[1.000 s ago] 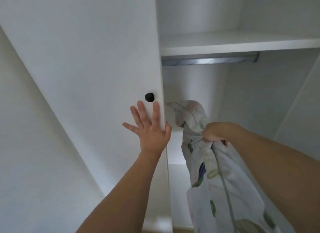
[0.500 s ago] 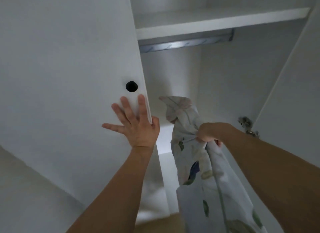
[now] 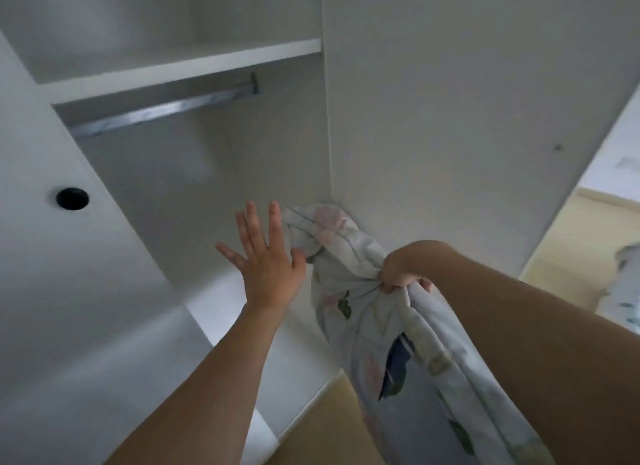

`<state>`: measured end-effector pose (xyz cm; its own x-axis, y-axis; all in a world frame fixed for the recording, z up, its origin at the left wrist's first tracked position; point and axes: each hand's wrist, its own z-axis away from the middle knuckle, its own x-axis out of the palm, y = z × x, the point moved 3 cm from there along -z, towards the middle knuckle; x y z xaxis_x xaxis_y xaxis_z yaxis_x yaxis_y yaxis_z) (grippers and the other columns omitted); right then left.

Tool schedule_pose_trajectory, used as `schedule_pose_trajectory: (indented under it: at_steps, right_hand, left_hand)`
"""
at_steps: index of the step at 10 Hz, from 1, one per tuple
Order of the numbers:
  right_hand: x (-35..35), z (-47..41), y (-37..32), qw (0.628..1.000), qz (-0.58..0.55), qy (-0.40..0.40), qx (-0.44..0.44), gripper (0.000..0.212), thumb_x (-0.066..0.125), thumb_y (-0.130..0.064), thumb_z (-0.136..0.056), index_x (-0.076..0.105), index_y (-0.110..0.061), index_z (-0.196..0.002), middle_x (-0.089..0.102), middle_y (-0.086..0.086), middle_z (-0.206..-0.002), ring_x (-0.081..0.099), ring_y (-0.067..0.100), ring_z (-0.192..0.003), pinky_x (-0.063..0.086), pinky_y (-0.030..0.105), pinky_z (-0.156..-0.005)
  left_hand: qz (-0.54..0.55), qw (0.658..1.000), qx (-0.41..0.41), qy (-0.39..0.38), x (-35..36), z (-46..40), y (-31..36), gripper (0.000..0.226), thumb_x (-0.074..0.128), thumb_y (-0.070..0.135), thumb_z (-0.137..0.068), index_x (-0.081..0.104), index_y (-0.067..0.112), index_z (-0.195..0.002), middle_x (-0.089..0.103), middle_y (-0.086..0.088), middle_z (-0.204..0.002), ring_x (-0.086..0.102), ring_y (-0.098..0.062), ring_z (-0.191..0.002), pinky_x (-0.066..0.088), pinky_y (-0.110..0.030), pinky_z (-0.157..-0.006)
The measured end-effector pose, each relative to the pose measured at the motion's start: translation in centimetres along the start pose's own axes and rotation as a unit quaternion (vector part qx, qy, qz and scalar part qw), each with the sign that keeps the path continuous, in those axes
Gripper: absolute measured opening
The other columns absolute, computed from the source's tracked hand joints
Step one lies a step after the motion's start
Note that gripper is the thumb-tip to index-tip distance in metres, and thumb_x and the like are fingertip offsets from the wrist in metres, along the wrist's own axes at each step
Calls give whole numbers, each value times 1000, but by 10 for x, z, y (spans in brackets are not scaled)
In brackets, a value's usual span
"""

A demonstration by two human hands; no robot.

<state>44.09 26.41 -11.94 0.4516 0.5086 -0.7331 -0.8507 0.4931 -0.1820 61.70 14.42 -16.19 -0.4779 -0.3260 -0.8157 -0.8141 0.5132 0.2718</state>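
Floral cloth (image 3: 349,256) bunched in right hand (image 3: 403,267)

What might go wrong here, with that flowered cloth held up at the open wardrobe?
1. The right hand grips the flowered cloth at one bunched spot; the long rest hangs down out of view and may drag or get trodden on.
2. The left hand is open and holds nothing, so the door beside it is free and might swing against the arm.
3. The rail shows no hanger; cloth draped over it could slide off.
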Motion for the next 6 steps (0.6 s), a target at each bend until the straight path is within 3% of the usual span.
schedule_pose_trajectory:
  at_steps: [1,2,3,4,5,6]
  right_hand:
    - [9,38,54,996,33,-25,75,44,49,-23,-97,45,2,-133,50,20,-135,50,35,-122,44,40,-90]
    - [22,69,111,984,82,-59,148,55,51,-36,-95,44,3,-133,55,20,-123,58,34,-105,46,32,-70]
    - [36,116,173,971,63,-74,220,60,57,-39,-91,41,-6,-139,51,16,-131,53,33,-112,44,37,-86]
    - [55,161,224,952,22,-101,287,64,53,-35,-95,26,-12,-147,42,16,-141,46,34,-124,40,39,-97]
    - [70,203,256,928,28,-145,342,62,52,-36,-95,27,-13,-147,46,14,-135,52,32,-113,41,40,-98]
    - [75,231,274,919,45,-117,373,45,59,-36,-89,52,-11,-127,55,4,-93,55,20,-76,48,34,-78]
  left_hand:
    - [2,993,116,-25,9,-8,54,95,58,26,-76,3,27,-154,2,-14,-162,2,-36,-148,7,-81,-102]
    - [2,970,243,-18,8,-9,123,92,54,27,-75,8,26,-155,10,-16,-162,10,-37,-148,12,-80,-101]
    - [1,923,386,1,-4,5,205,87,42,27,-74,9,24,-155,10,-14,-162,7,-34,-149,8,-77,-106]
    - [-17,865,500,13,-16,31,281,85,42,24,-74,13,27,-155,3,-7,-163,4,-31,-149,2,-74,-108]
    - [-88,827,554,15,-21,55,337,81,42,18,-81,10,28,-155,-17,-4,-161,-11,-30,-149,-9,-69,-111]
    - [-175,808,563,-17,-22,65,372,69,30,19,-90,8,22,-155,-22,-5,-160,-25,-28,-146,-20,-61,-111]
